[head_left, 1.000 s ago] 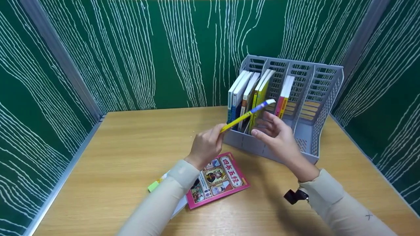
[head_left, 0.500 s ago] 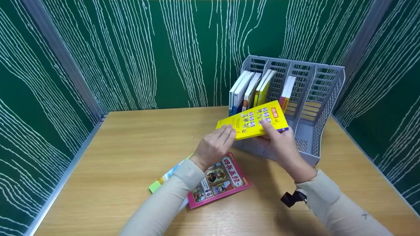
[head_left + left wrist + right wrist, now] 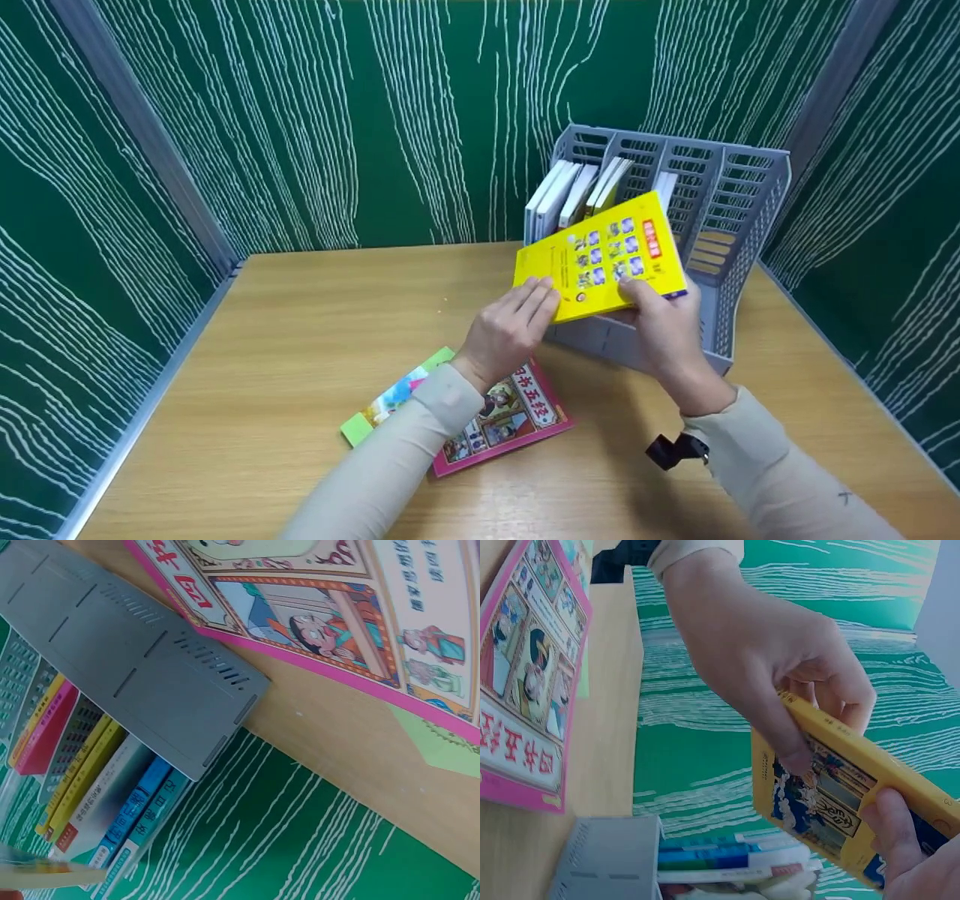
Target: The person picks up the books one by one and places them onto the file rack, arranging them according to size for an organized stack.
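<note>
Over the front of the grey file rack (image 3: 718, 330) both hands hold a yellow book (image 3: 600, 259) in the head view, one printed face turned up. My left hand (image 3: 510, 319) grips its near left corner, fingers on the upper face and thumb against the underside, as the right wrist view shows. At the opposite end my right hand (image 3: 667, 322) pinches it, thumb on the upper face and fingers beneath. In the right wrist view the book's dark picture cover (image 3: 829, 799) faces the camera. Only its edge (image 3: 45, 872) enters the left wrist view.
Several upright books (image 3: 112, 799) stand in the rack's compartments, with their spines visible in the left wrist view. A pink-bordered comic book (image 3: 517, 420) lies on the wooden table (image 3: 300, 337), overlapping a green-edged book (image 3: 397, 390). Green walls (image 3: 412, 112) surround the table.
The yellow book was edge-on in the left hand alone; its broad face now shows upward. My right hand has taken hold of the other end, and the book has shifted right and tilted up.
</note>
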Motion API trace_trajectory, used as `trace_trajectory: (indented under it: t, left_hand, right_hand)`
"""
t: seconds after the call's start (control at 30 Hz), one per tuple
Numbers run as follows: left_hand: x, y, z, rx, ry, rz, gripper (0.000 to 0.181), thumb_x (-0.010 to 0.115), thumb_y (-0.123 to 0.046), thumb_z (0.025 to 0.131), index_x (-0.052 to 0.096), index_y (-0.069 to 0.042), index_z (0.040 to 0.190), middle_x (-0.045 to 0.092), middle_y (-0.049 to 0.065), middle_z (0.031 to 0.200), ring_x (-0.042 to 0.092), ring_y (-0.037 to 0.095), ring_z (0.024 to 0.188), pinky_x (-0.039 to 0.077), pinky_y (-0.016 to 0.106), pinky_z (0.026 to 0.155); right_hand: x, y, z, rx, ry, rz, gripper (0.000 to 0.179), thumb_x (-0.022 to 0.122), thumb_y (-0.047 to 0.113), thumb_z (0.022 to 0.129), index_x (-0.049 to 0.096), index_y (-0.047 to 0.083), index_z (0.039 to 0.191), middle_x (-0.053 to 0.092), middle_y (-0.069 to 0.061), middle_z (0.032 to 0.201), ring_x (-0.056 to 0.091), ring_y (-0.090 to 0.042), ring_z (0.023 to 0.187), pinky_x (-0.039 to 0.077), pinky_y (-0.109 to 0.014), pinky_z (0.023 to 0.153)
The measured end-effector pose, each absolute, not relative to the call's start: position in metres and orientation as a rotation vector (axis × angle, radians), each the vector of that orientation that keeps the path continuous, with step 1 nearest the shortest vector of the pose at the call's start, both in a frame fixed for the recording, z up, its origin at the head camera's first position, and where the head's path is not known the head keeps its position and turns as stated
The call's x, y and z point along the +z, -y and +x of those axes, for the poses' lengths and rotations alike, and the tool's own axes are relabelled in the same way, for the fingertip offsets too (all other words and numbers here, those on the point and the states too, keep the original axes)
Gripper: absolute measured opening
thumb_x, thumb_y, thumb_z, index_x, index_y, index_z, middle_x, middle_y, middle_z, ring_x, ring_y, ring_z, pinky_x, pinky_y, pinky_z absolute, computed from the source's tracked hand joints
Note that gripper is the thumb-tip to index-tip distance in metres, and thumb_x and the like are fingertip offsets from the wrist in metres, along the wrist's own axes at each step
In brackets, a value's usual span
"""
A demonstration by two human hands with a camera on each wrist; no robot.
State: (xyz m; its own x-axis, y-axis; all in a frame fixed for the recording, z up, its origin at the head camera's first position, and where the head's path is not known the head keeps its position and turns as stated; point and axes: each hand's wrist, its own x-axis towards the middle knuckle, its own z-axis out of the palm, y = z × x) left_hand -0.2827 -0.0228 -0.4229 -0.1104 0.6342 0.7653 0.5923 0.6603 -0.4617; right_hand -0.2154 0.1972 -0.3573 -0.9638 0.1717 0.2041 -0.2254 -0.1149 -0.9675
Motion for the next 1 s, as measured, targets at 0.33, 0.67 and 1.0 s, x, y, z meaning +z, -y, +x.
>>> trace_trajectory:
  t: [0.33, 0.67, 1.0]
  left_hand:
    - [-0.425, 0.013, -0.293, 0.006, 2.092, -0.883, 0.041, 0.066, -0.034, 0.11, 0.067, -0.006, 0.141, 0.073, 0.008, 0.142, 0.068, 0.024, 0.138, 0.048, 0.035, 0.12]
    - [-0.426, -0.002, -0.306, -0.096, 2.407, -0.993, 0.038, 0.064, -0.034, 0.111, 0.07, -0.009, 0.139, 0.074, 0.005, 0.137, 0.071, 0.019, 0.127, 0.052, 0.029, 0.116]
    - [-0.432, -0.023, -0.317, -0.035, 2.521, -1.069, 0.025, 0.061, -0.018, 0.113, 0.073, -0.01, 0.133, 0.077, 0.003, 0.126, 0.073, 0.016, 0.119, 0.058, 0.026, 0.109]
  right_hand:
    - [-0.346, -0.226, -0.212, 1.894, 1.913, -0.011, 0.053, 0.066, 0.017, 0.108, 0.047, 0.013, 0.158, 0.065, -0.005, 0.142, 0.076, -0.013, 0.117, 0.063, -0.027, 0.093]
    - [-0.335, -0.247, -0.199, 1.758, 1.935, -0.055, 0.055, 0.067, 0.014, 0.107, 0.048, 0.015, 0.159, 0.063, -0.011, 0.152, 0.075, -0.011, 0.118, 0.065, -0.026, 0.087]
    - [-0.328, -0.253, -0.187, 1.428, 1.919, -0.027, 0.051, 0.067, 0.012, 0.106, 0.052, 0.012, 0.155, 0.069, -0.006, 0.144, 0.076, -0.011, 0.12, 0.063, -0.021, 0.088]
